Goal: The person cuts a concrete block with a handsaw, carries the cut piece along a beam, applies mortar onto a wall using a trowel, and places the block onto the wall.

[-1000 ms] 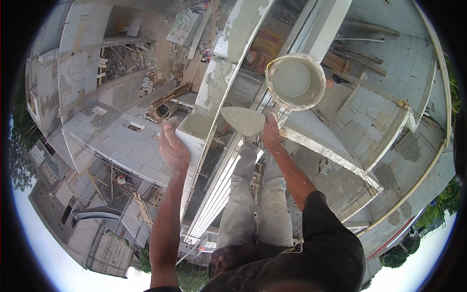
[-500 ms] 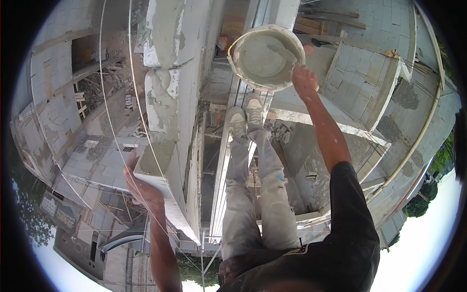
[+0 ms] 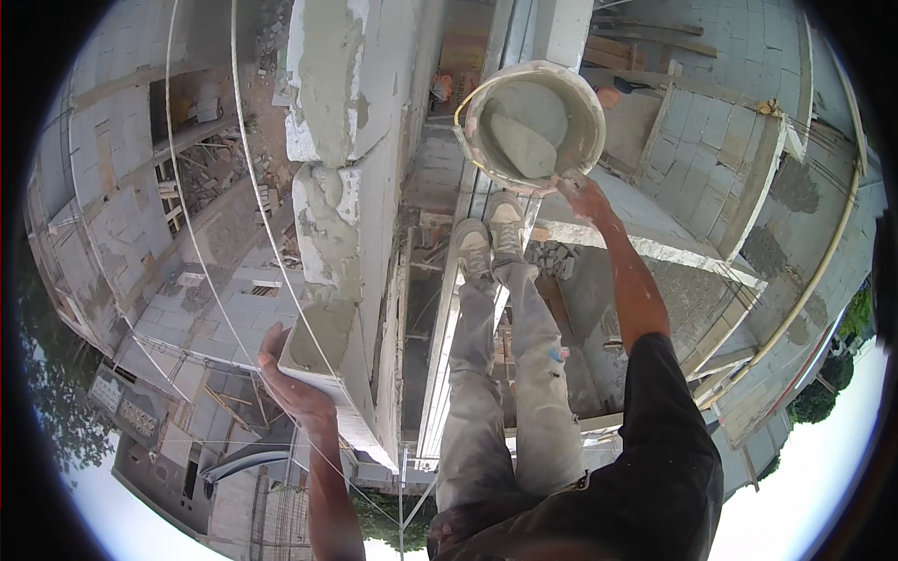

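Note:
My left hand (image 3: 297,385) lies along the outer side of the near grey block (image 3: 323,338) on the wall, fingers stretched out. Wet mortar coats the top of that block. At the near rim of a round bucket (image 3: 470,154), my right hand (image 3: 586,200) is closed round what appears to be a trowel's handle, itself hidden by the fingers. The mortar-covered trowel blade (image 3: 524,148) lies inside the bucket, over grey mortar (image 3: 535,101). The bucket stands just beyond my shoes, with a yellow handle (image 3: 458,110) on its left.
Two white strings (image 3: 245,140) run along the wall's left side. Mortar covers the block wall (image 3: 327,84) farther off. My shoes (image 3: 506,221) stand on a narrow ledge with metal rails. Deep open rooms drop away on both sides. Wooden planks (image 3: 645,42) lie at the far right.
My right hand has moved from the bucket's right side to its near rim. The trowel blade now lies flatter across the mortar. My left hand stays at the block; the whole view has shifted slightly.

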`<state>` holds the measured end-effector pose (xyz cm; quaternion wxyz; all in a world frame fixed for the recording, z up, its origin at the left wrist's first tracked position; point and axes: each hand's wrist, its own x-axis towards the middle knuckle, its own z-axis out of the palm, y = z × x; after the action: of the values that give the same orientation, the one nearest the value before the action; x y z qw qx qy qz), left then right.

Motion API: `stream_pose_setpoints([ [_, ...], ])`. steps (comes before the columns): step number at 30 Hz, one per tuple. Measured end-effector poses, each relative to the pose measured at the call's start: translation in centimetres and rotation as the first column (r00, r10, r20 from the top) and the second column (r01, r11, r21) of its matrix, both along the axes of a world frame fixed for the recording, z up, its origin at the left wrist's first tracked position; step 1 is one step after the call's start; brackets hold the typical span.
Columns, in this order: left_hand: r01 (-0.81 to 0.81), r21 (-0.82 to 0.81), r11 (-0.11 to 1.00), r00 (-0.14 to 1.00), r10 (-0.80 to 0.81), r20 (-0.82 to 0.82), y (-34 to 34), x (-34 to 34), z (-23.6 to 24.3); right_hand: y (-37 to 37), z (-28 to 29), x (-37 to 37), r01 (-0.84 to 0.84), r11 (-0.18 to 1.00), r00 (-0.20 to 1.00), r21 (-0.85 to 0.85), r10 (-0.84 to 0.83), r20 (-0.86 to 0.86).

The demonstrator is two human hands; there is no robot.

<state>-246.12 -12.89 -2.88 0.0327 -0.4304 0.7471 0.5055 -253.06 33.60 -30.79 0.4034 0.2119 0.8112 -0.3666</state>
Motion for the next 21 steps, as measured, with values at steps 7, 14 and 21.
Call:
stream_pose_setpoints([
  [7,-0.106,-0.054,0.993,0.994,0.107,0.014,0.5,-0.7,-0.2,1.2,6.0,4.9,0.242,0.969,0.97,-0.057,-0.243,-0.014],
  [14,0.143,-0.23,0.963,0.989,-0.132,0.06,1.3,-1.5,-0.6,-5.8,14.5,8.0,0.148,0.989,0.911,-0.02,-0.144,-0.386],
  [21,0.105,-0.315,0.943,0.994,-0.092,0.056,1.1,-1.2,-0.3,-19.4,25.5,0.2,0.325,0.795,0.917,-0.512,-0.397,-0.034],
])
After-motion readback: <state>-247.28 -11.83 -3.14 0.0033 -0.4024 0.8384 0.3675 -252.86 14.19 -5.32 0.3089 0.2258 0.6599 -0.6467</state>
